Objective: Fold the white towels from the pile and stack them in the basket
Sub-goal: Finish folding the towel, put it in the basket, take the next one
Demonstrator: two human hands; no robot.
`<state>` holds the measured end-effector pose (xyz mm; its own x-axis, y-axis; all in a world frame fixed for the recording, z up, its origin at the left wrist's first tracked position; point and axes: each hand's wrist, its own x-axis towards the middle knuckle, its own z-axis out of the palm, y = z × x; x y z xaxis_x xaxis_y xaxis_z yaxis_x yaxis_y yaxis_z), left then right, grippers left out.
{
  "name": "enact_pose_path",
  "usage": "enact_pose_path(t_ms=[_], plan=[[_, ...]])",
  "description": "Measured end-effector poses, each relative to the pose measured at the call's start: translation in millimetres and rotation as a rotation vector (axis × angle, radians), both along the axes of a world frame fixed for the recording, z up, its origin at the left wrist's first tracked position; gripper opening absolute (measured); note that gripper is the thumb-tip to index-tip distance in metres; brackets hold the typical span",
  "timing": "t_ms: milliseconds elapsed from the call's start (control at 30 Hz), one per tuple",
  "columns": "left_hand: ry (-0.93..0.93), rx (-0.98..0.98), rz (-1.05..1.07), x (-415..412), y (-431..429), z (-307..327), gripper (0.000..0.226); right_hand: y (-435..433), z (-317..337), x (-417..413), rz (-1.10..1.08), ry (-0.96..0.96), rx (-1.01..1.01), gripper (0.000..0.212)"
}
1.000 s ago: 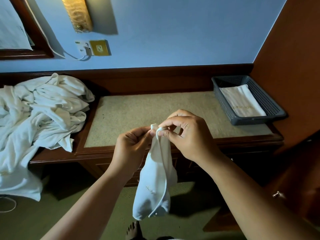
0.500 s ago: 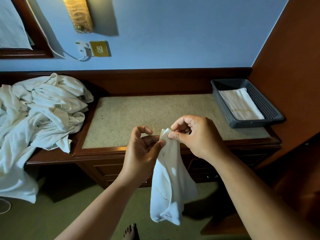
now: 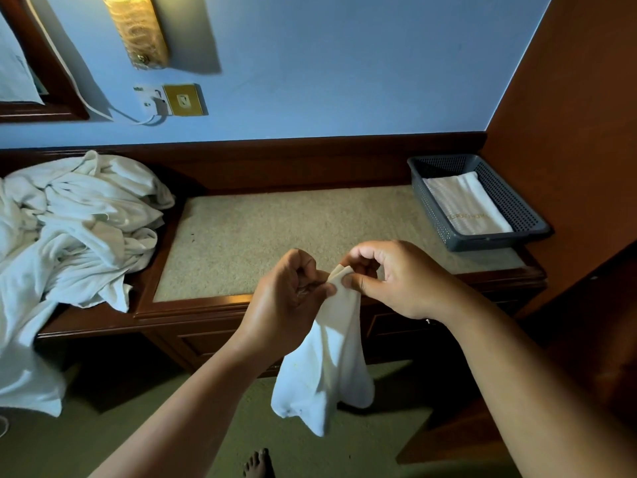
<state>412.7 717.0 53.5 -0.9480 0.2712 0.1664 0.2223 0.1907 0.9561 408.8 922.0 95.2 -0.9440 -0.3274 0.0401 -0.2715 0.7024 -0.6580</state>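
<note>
A small white towel (image 3: 325, 360) hangs in front of the desk's front edge, bunched at its top. My left hand (image 3: 286, 305) and my right hand (image 3: 396, 277) both pinch that top corner, fingers curled, close together. A pile of crumpled white towels (image 3: 79, 229) covers the left end of the desk and spills over its edge. At the desk's far right stands a grey perforated basket (image 3: 499, 194) with one folded white towel (image 3: 468, 205) lying flat inside.
The wooden desk (image 3: 275, 229) has a beige inlaid top between pile and basket. A brown wooden panel (image 3: 568, 132) rises at the right. Wall sockets with a white cable (image 3: 162, 105) sit above the pile. A bare foot (image 3: 256, 464) shows on the green carpet below.
Both hands have shifted right and lower, regripping the towel's top corner. The hanging towel has swung and spread a little at its bottom.
</note>
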Motion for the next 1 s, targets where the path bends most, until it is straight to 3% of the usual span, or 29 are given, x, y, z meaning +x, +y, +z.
enact_pose_path(t_ms=[400, 600, 767, 900, 1000], plan=[[0.077, 0.139, 0.037, -8, -8, -7, 0.013, -23, -16, -6, -0.047, 0.368, -0.065, 0.009], [0.156, -0.051, 0.013, -1, -17, -31, 0.015, -30, -11, -10, -0.039, 0.315, -0.149, 0.007], [0.198, -0.028, 0.115, -2, -8, -24, 0.005, -36, -6, -10, -0.008, 0.23, -0.176, 0.007], [0.249, -0.083, 0.085, -6, -9, -29, 0.021, -31, -3, -11, -0.05, 0.137, -0.064, 0.012], [0.248, -0.127, 0.032, -5, -10, -40, 0.022, -32, -1, -9, -0.049, 0.189, -0.012, 0.008]])
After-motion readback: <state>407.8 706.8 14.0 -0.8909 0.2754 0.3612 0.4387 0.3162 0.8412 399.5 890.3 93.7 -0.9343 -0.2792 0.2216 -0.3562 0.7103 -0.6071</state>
